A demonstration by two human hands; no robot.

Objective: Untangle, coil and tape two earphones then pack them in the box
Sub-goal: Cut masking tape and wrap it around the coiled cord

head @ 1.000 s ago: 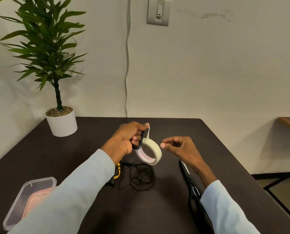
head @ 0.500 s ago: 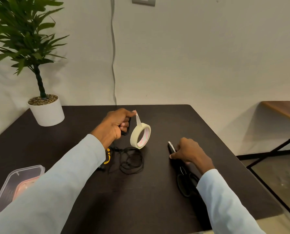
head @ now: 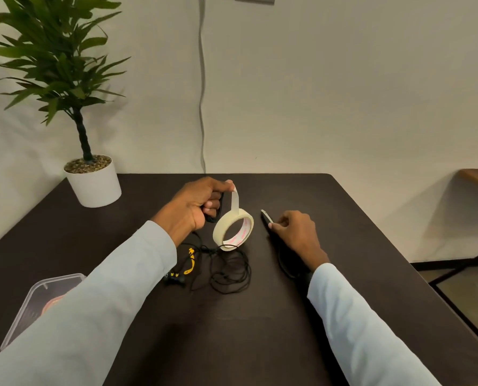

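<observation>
My left hand (head: 196, 206) is raised over the middle of the dark table (head: 120, 316), closed around a coiled black earphone (head: 217, 210) and pinching the free end of a cream tape roll (head: 233, 229) that hangs from it. A second black earphone (head: 226, 270) with yellow parts lies tangled on the table just below. My right hand (head: 296, 232) rests on black scissors (head: 269, 220) to the right, fingers curled over them. A clear plastic box (head: 41, 296) sits at the near left, partly hidden by my left sleeve.
A potted plant (head: 91, 179) in a white pot stands at the table's far left corner. A grey cable (head: 202, 93) runs down the wall behind. The table's right edge drops to the floor, with another table's frame (head: 477, 257) beyond.
My right hand left the tape roll, dropped to the table on the right and closed over the scissors. My left hand stays raised with the earphone and tape end.
</observation>
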